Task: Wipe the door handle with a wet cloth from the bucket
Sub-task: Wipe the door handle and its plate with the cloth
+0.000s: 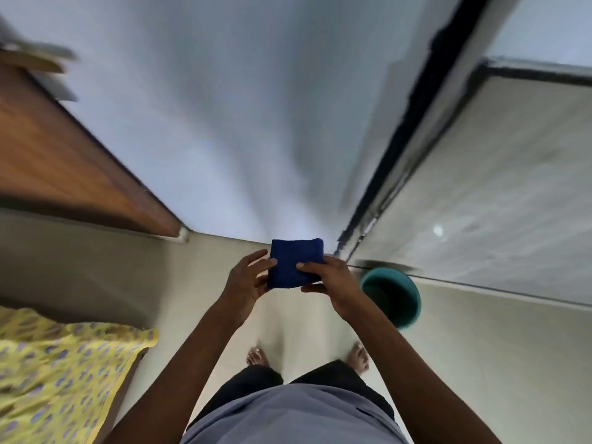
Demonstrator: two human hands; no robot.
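White wall (pixel 205 123) fills most of the view, and it looks blurry. Pale floor (pixel 480 347) spreads out below it. On the far left hangs a brown wooden door (pixel 64 149). Its handle is too blurry to make out. A yellow cloth with small blue shapes, the sheet (pixel 57 373), lies at the lower left. A person in a grey shirt stands on the floor with bare feet (pixel 256 355). A green bucket (pixel 392 296) sits on the floor, just to the right of the hands. A folded dark blue cloth (pixel 293 262) is held up in front of the person, between both hands and above the floor. The left hand (pixel 246 280) pinches the cloth's left edge with thumb and fingers. The right hand (pixel 333 283) pinches the right edge, thumb on top.
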